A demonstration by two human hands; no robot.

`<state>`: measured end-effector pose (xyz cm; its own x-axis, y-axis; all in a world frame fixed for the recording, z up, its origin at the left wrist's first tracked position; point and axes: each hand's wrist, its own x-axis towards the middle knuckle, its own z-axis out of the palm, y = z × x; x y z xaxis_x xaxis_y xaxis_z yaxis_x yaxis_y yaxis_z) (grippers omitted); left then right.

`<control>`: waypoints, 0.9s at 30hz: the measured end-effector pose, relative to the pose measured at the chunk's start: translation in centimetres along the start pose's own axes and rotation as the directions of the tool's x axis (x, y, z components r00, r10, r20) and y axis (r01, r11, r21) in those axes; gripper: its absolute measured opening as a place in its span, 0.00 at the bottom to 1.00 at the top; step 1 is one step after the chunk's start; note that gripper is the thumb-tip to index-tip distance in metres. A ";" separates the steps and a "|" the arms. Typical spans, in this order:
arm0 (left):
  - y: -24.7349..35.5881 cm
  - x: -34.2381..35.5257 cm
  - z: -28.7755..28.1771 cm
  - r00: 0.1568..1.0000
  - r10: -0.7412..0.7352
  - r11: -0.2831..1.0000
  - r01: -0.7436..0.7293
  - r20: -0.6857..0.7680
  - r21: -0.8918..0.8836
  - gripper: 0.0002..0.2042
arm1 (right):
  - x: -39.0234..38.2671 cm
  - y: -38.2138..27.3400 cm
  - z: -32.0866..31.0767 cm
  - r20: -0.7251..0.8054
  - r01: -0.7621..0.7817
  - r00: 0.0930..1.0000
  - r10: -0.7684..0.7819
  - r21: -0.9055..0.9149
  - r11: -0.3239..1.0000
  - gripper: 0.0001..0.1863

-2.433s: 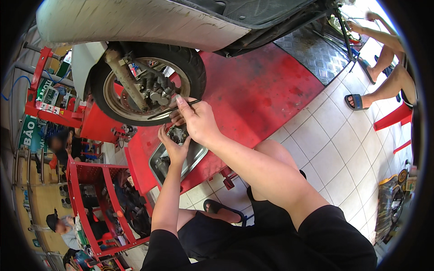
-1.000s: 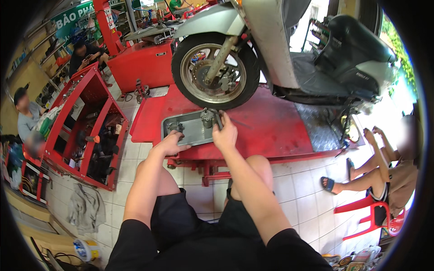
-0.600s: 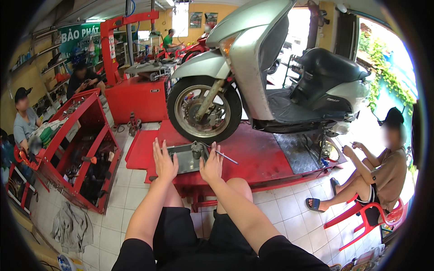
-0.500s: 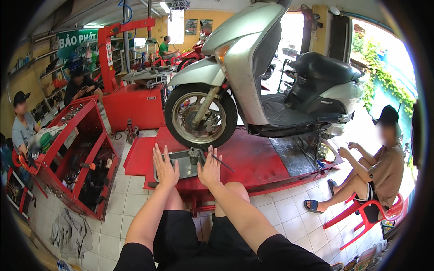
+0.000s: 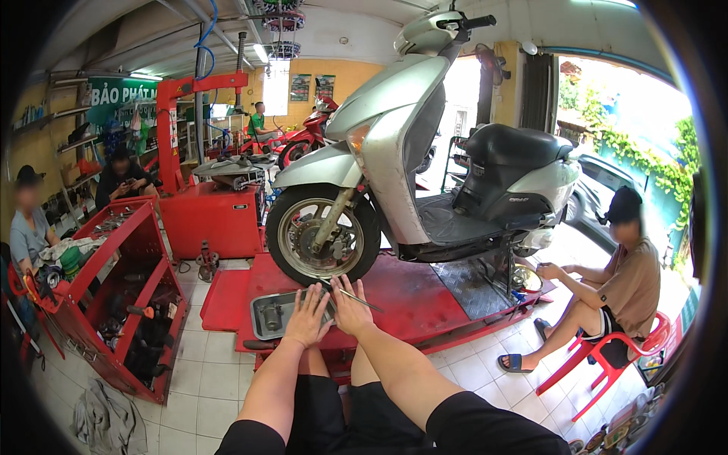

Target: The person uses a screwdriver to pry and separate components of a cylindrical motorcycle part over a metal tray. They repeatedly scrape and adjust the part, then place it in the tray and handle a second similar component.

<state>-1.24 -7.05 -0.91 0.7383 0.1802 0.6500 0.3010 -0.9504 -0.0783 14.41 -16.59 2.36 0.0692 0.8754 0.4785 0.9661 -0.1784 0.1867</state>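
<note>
the left hand (image 5: 307,317) covers part of the metal tray (image 5: 267,315), so what lies under its fingers (image 5: 303,296) cannot be told. the small parts in the tray are too small to name. the scooter (image 5: 409,167) hides its rear wheel.

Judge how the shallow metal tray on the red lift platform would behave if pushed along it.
The metal tray looks rigid and flat-bottomed, so it would probably slide, not tip. The small parts inside may shift or rattle. Both hands rest at its right end.
</note>
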 end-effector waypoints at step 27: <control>-3.3 0.9 -3.4 0.998 -0.037 0.993 0.030 0.055 0.117 0.35 | 0.2 -0.2 -0.7 0.060 0.133 0.991 -0.124 -0.202 0.970 0.45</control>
<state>-3.61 -4.59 2.51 0.7588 0.2289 0.6098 0.3915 -0.9085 -0.1462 14.08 -16.71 3.05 -0.0361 0.9160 0.3995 0.8962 -0.1472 0.4186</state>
